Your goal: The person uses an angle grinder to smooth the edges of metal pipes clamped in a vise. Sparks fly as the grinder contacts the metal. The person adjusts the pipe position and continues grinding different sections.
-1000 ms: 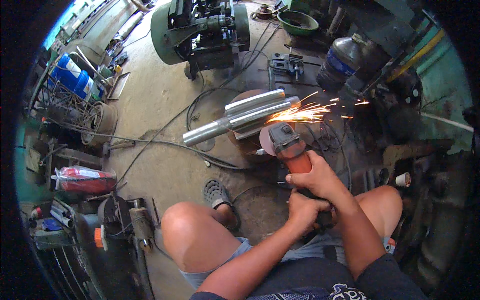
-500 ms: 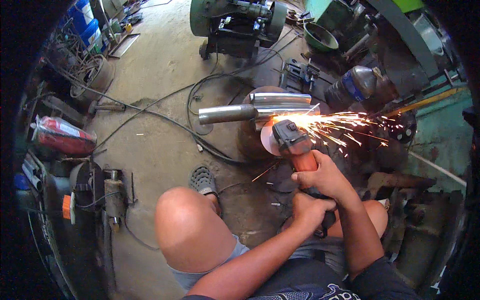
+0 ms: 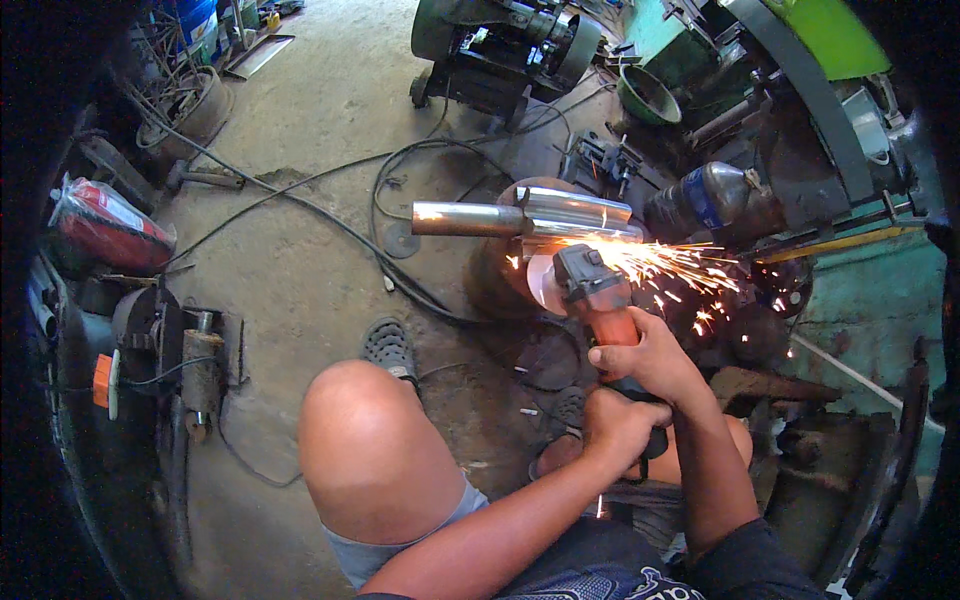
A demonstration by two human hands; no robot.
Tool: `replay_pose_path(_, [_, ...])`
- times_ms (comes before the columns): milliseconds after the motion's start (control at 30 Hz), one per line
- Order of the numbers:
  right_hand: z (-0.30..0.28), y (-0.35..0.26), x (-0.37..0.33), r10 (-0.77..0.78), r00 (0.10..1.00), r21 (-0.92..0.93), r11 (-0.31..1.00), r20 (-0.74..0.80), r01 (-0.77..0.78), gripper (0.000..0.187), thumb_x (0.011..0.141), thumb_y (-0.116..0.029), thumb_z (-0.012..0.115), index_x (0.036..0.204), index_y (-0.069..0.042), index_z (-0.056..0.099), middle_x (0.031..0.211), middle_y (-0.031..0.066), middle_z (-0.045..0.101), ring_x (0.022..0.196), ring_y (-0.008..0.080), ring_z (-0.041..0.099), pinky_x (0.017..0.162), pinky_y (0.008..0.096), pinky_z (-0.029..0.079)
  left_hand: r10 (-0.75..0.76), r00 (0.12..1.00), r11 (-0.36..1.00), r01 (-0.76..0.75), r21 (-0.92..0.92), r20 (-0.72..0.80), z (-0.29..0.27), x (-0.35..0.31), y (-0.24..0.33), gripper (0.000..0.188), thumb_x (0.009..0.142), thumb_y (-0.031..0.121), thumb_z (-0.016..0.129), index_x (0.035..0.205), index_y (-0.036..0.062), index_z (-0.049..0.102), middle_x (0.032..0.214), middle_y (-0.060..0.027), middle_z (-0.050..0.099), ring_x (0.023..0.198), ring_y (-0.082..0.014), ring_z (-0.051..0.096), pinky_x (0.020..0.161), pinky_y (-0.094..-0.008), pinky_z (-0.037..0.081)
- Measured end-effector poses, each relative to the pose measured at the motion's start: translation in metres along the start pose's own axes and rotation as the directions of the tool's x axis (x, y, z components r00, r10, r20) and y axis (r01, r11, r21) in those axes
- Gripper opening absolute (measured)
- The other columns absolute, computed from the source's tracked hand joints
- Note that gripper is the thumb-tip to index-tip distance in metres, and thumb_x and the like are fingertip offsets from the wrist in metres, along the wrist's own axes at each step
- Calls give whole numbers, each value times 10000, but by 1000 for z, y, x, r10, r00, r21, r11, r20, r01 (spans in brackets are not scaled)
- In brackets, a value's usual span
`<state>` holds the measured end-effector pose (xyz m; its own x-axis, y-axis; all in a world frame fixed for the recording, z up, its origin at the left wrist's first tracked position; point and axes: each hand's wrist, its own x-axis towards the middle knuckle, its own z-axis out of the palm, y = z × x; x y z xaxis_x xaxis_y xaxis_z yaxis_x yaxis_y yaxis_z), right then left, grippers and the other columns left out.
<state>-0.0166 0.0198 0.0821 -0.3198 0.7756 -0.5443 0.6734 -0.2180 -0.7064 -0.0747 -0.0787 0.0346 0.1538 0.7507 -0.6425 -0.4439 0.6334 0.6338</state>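
Observation:
My right hand (image 3: 648,358) is wrapped round the orange front body of an angle grinder (image 3: 612,325). Behind it, my left hand (image 3: 622,425) grips the tool's dark rear handle. The pale blurred disc (image 3: 545,282) meets the near side of a shiny metal shaft (image 3: 575,212), which has a thick ridged section and a narrower round end (image 3: 465,218) pointing left. Orange sparks (image 3: 670,265) stream off to the right from the contact. Under the shaft is a brown rounded support (image 3: 495,285), partly hidden by the shaft and disc.
Black cables (image 3: 400,270) loop across the floor left of the shaft. A wheeled machine (image 3: 500,55) stands beyond it. To the right are a large plastic bottle (image 3: 705,195), a vise-like tool (image 3: 610,165) and a green basin (image 3: 648,95). A red wrapped bundle (image 3: 110,228) lies far left.
The view has shifted slightly, and the shaft and grinder appear a little lower. Sparks now spread in a shorter, more downward fan. Both hands keep the same grip.

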Motion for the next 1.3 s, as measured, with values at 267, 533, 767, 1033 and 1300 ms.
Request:
replay_pose_path(267, [-8, 5, -3, 66, 997, 0, 998, -46, -66, 492, 803, -156, 849, 1207, 12, 622, 985, 48, 662, 860, 136, 648, 754, 337, 584, 18, 999, 990, -12, 139, -42, 9, 9, -7, 454, 564, 219, 864, 873, -77, 713, 861, -202, 746, 816, -336, 750, 778, -418, 587])
replay_pose_path(533, [5, -11, 1, 3, 999, 35, 999, 49, -4, 522, 784, -206, 870, 1189, 16, 628, 987, 53, 677, 835, 131, 632, 763, 326, 549, 76, 992, 997, -76, 4, -103, 4, 6, -7, 446, 567, 182, 872, 913, -37, 696, 901, -189, 749, 847, -325, 751, 772, -418, 586])
replay_pose_path(767, [9, -15, 6, 2, 999, -94, 996, 50, 3, 519, 786, -223, 875, 1173, 27, 636, 983, 81, 695, 858, 151, 655, 790, 353, 563, 25, 995, 999, -28, -25, -96, -9, -8, 9, 468, 575, 175, 869, 941, -50, 686, 936, -181, 740, 849, -313, 749, 758, -394, 587])
replay_pose_path(1033, [0, -13, -1, 63, 998, -25, 998, 8, -62, 527, 783, -214, 878, 1187, 23, 637, 987, 74, 696, 849, 147, 658, 784, 342, 562, 42, 996, 999, -39, 36, -78, 7, 10, -13, 418, 624, 165, 857, 934, -68, 699, 853, -170, 743, 753, -283, 745, 672, -393, 583])
replay_pose_path(1300, [5, -19, 4, 16, 997, -56, 998, 73, -12, 503, 796, -171, 851, 1203, 22, 628, 993, 60, 680, 855, 135, 644, 783, 330, 555, -4, 1000, 1000, 3, -23, -25, -1, 3, -6, 498, 580, 253, 892, 933, -51, 715, 856, -173, 760, 803, -314, 757, 771, -413, 592])
